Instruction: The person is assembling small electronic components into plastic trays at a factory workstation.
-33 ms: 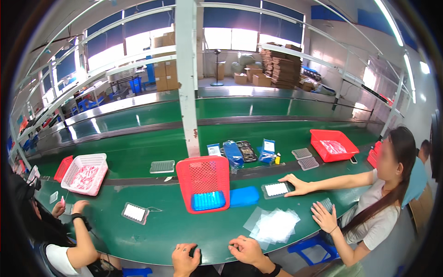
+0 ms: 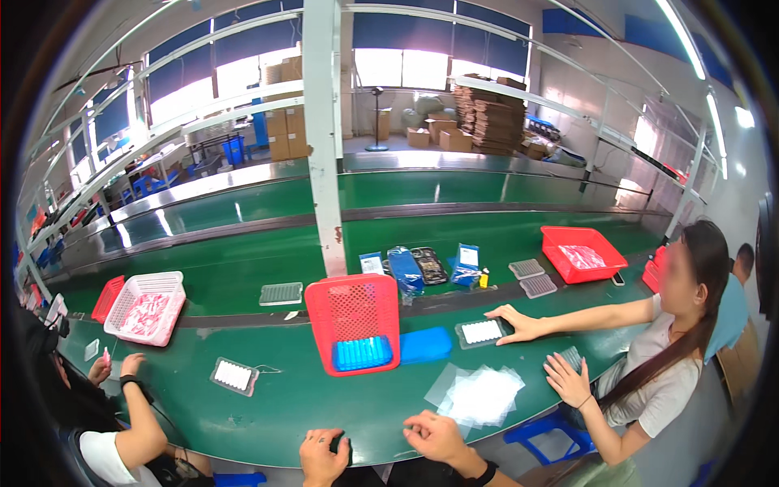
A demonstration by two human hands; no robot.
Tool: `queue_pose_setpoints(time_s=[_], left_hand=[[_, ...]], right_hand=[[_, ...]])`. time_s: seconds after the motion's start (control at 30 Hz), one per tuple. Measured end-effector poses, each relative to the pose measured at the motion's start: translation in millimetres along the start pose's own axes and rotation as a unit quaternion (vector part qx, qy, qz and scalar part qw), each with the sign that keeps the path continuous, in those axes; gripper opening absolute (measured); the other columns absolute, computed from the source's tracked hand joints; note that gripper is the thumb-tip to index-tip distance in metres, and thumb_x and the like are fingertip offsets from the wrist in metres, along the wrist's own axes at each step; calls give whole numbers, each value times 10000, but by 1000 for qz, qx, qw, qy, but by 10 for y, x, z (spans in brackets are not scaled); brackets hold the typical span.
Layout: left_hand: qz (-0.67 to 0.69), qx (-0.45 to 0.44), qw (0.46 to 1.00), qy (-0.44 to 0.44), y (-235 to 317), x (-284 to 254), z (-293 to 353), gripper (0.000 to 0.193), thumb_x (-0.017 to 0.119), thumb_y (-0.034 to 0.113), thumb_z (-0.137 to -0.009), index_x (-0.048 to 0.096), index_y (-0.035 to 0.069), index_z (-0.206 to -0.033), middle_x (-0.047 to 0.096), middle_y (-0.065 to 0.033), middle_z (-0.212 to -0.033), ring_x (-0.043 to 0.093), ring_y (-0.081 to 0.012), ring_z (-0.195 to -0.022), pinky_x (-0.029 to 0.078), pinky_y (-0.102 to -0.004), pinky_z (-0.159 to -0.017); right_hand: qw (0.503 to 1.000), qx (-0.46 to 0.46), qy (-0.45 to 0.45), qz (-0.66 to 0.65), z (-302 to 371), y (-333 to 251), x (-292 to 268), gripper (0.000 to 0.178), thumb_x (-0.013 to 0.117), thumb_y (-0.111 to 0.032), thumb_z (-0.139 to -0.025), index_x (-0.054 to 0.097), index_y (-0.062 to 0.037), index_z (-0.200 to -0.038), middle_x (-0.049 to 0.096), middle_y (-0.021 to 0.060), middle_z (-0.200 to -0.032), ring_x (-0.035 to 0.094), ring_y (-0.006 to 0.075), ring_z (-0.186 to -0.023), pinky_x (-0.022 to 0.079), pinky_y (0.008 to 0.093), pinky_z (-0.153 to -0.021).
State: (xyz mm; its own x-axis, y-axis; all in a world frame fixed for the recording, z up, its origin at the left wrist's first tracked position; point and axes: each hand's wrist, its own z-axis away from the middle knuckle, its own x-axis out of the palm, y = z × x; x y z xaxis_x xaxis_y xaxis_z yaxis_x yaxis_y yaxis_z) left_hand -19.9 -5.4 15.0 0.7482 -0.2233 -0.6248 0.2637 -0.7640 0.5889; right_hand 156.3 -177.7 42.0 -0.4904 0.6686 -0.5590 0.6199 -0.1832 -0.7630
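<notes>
My left hand [image 2: 324, 456] rests at the near edge of the green table [image 2: 280, 406], its fingers loosely bent and the thumb apart from them. Nothing plain lies in it; a dark patch beside the thumb cannot be made out. To its right, my right hand [image 2: 434, 436] is also loosely curled, with a gap between thumb and fingers and no object visible there. A dark band [image 2: 487, 474] circles the right wrist. Nearest the right hand is a loose pile of clear plastic sheets [image 2: 479, 395]. Beyond both hands, a red basket [image 2: 353, 308] leans upright, with blue packs [image 2: 362, 354] low in it.
A clear tray with white pieces [image 2: 234, 375] lies left. At right, a co-worker's hand [image 2: 519, 325] touches a similar tray [image 2: 480, 332]. Another co-worker's hand [image 2: 132, 364] is far left, near a white basket [image 2: 152, 331]. A white post [image 2: 324, 187] rises behind the red basket.
The whole view has shifted very slightly. Both my hands stay in place at the table edge, and nothing has been picked up or let go.
</notes>
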Motion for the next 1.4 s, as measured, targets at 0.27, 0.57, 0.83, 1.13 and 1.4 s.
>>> queue_pose_setpoints(time_s=[0.27,0.57,0.83,1.13,1.4], left_hand=[[-2,-1,1000,-5,48,-46,-4,140,709,87,-698,660,47,-823,647,-94,-804,591,-310,-766,479,-398,-692],[15,-1,1000,26,-53,13,37,128,720,126,-706,664,74,-808,638,-78,-791,584,-304,-721,478,-390,-640],[-8,0,999,-42,66,-81,-7,270,760,241,-692,687,82,-898,665,-80,-866,610,-291,-802,485,-416,-719],[-33,77,977,-196,465,119,-179,906,788,419,-676,398,41,-1402,545,-158,-1259,480,-344,-1210,321,-461,-1072],[18,7,977,-214,373,44,-168,808,800,381,-667,489,69,-1345,591,-147,-1201,514,-331,-1170,309,-489,-1083]], right_hand=[[941,9,17,338,-1202,736,-1141,766,683,-149,-627,453,-73,-1354,525,171,-1245,509,344,-1163,431,465,-960],[858,60,-144,489,-1456,1326,-1500,560,681,-136,-621,594,-123,-1173,599,116,-1144,570,318,-1110,460,457,-931],[878,-20,-172,446,-795,684,-1341,536,693,-186,-511,601,-117,-1034,584,126,-1006,563,331,-966,436,434,-851],[900,-166,-208,345,-326,-158,-255,581,669,-192,-555,579,-70,-1117,581,153,-1024,568,335,-976,400,471,-886],[915,-25,-156,370,-1277,114,-409,859,641,-235,-628,384,-120,-1440,319,298,-1455,319,447,-1346,258,561,-1086]])
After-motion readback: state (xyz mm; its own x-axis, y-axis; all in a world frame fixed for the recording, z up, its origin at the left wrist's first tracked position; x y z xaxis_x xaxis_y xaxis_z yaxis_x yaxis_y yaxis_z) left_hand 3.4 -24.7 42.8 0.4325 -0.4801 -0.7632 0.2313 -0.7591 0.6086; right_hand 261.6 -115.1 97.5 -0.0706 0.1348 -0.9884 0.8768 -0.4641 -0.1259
